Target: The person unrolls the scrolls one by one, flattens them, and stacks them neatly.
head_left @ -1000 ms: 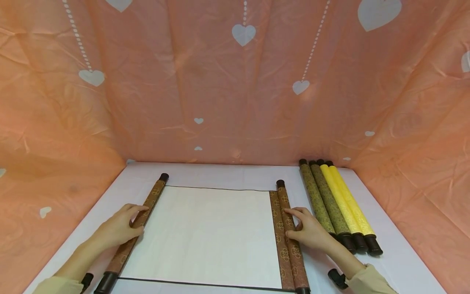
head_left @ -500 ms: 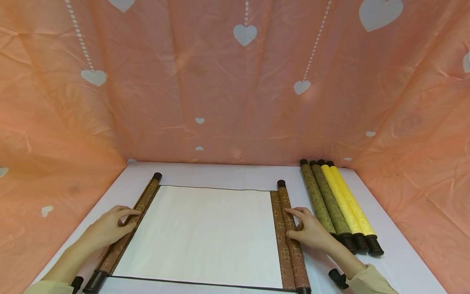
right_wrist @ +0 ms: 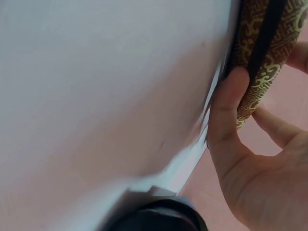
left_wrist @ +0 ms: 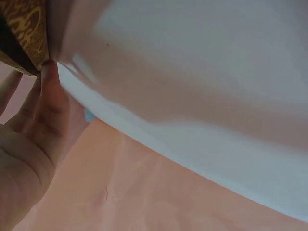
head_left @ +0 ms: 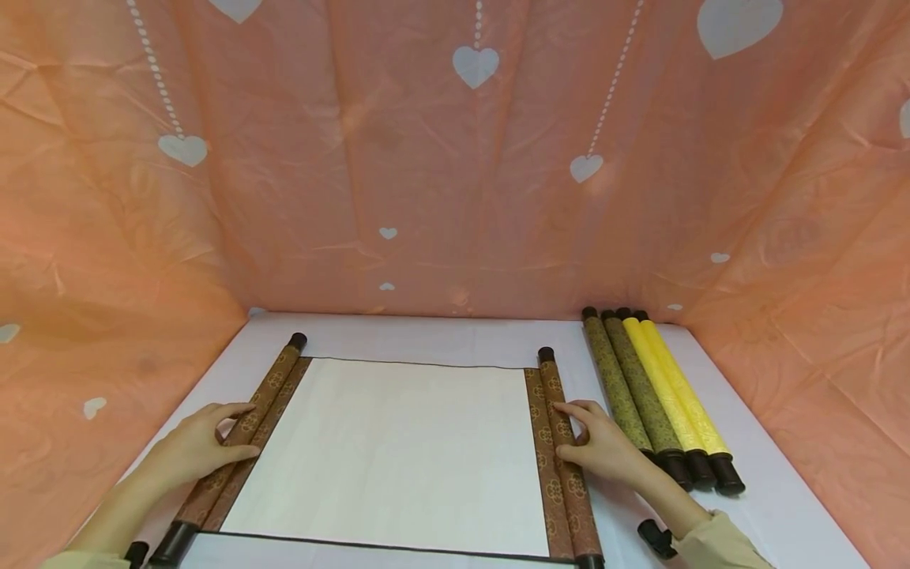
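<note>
A hanging scroll (head_left: 405,450) lies unrolled, its sheet plain white between brown, gold-patterned borders. My left hand (head_left: 192,450) grips the scroll's left roller (head_left: 273,379), thumb on the inner side and fingers over the top. A brown border strip shows between this roller and the white sheet. Across the sheet, my right hand (head_left: 600,444) holds the right roller (head_left: 557,403) between thumb and fingers. Both rollers have black end knobs. In the left wrist view the patterned roller (left_wrist: 24,31) sits at the fingertips; in the right wrist view the thumb presses the roller (right_wrist: 264,57).
Right of the scroll, two olive-green rolled scrolls (head_left: 626,379) and two yellow rolled scrolls (head_left: 682,387) lie side by side on the white table (head_left: 426,332). An orange curtain (head_left: 426,197) with white hearts encloses the table. A black device (head_left: 656,539) is near the right sleeve.
My left hand has moved left with the left roller, uncovering a brown border strip and slightly more white sheet. The right hand and right roller stay in place.
</note>
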The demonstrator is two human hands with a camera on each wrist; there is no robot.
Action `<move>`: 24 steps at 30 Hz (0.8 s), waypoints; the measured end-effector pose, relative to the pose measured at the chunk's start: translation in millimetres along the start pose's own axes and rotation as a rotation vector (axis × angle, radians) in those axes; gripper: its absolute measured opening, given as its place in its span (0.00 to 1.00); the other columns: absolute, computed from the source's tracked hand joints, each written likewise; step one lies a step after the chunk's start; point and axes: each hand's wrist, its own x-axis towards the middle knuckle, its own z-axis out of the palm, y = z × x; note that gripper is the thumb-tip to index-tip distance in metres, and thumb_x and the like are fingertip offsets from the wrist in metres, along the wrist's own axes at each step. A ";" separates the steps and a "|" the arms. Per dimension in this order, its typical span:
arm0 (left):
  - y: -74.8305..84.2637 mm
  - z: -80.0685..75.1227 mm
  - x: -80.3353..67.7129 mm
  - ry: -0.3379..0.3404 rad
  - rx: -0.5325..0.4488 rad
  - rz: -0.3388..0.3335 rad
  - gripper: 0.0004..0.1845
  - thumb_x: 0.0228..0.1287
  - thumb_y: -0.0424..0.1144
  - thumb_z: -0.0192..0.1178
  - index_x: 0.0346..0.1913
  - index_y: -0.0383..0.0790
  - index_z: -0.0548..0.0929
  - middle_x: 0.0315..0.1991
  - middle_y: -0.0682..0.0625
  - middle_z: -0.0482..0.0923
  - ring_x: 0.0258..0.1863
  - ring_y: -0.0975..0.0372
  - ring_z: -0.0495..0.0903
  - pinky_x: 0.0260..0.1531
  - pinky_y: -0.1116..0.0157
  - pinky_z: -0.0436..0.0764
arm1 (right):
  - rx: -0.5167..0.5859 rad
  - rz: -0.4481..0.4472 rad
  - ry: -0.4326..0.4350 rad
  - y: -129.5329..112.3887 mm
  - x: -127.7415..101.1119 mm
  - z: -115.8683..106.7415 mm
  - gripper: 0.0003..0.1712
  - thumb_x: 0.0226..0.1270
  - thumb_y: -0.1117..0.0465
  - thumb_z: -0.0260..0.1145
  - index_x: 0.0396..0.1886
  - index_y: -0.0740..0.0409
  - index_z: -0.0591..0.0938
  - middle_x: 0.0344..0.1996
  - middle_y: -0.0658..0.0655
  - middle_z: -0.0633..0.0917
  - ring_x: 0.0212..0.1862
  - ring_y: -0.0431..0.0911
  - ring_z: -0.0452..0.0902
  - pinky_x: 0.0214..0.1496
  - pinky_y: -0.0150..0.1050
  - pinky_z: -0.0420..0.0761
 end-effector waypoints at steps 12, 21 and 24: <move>0.9 -4.1 4.2 -0.033 -0.059 -0.019 0.33 0.60 0.33 0.70 0.66 0.21 0.72 0.47 0.25 0.83 0.41 0.42 0.86 0.35 0.50 0.82 | -0.013 -0.010 0.051 0.0 8.5 -1.2 0.42 0.54 0.65 0.73 0.72 0.68 0.75 0.64 0.75 0.77 0.36 0.47 0.75 0.40 0.41 0.75; -0.1 -6.2 26.1 -0.006 -0.032 -0.013 0.33 0.61 0.32 0.69 0.66 0.18 0.70 0.47 0.24 0.82 0.40 0.41 0.86 0.35 0.49 0.82 | 0.046 0.033 0.056 -5.1 39.4 -9.9 0.42 0.56 0.67 0.69 0.74 0.65 0.73 0.67 0.76 0.73 0.20 0.41 0.69 0.25 0.37 0.72; 0.9 -8.9 34.2 -0.014 -0.033 -0.013 0.34 0.61 0.32 0.68 0.66 0.17 0.70 0.43 0.26 0.84 0.37 0.46 0.86 0.31 0.54 0.80 | 0.067 0.047 0.045 -6.1 51.3 -12.8 0.42 0.58 0.67 0.68 0.75 0.65 0.72 0.69 0.77 0.71 0.19 0.42 0.66 0.25 0.39 0.72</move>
